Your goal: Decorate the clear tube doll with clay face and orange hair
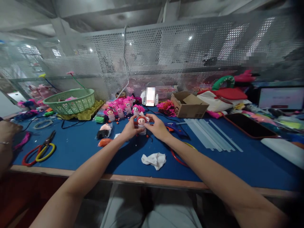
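Note:
A small doll figure (142,122) with a red-rimmed head and a white body stands upright between my two hands, over the blue table mat. My left hand (130,128) has its fingers around the doll's left side. On the other side my right hand (156,125) grips the head and side of the same doll, with a bit of white material by its fingertips. Behind them stands a group of similar dolls (120,110) with pink hair. A crumpled white tissue (155,160) lies nearer the table edge.
Scissors (42,148), a green basket (71,103) and another person's hand (8,131) are at left. Bagged clay (104,131) lies left of my hands. Rightward are a glue gun (179,129), cardboard box (190,109), translucent sticks (209,134) and a phone (249,125).

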Motion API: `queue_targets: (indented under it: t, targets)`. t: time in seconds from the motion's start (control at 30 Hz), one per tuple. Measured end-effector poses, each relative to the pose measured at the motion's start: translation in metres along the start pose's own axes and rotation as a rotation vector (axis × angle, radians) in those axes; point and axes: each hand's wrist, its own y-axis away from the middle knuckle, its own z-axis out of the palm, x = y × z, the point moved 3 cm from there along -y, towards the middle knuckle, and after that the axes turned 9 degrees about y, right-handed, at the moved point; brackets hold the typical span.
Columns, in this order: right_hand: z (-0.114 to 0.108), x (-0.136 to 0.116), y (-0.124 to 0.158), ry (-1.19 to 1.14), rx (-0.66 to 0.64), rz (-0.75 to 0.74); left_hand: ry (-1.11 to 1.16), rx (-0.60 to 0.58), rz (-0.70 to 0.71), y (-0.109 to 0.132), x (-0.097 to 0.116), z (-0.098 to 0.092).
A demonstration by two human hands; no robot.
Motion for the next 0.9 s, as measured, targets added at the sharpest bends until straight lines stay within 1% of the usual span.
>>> queue_targets:
  t: [0.1, 0.47, 0.6, 0.77, 0.83, 0.9]
  targets:
    - [0.002, 0.001, -0.002, 0.015, 0.021, 0.004, 0.012, 0.002, 0.000, 0.000, 0.001, 0.000]
    - [0.006, 0.008, -0.003, 0.027, 0.058, 0.023, 0.011, -0.004, -0.046, 0.008, 0.015, 0.010]
    - [0.004, 0.008, -0.003, 0.026, 0.070, 0.016, -0.017, 0.006, -0.035, 0.008, 0.013, 0.008]
    - [-0.009, 0.008, 0.003, 0.080, 0.102, 0.007, -0.079, 0.053, -0.019, 0.003, 0.005, 0.002]
    - [-0.013, 0.003, 0.009, 0.113, 0.076, -0.023, -0.096, 0.067, -0.015, 0.001, 0.003, 0.001]
    - [-0.013, -0.006, 0.018, 0.129, -0.006, -0.070, -0.109, 0.072, -0.012, 0.000, 0.002, 0.001]
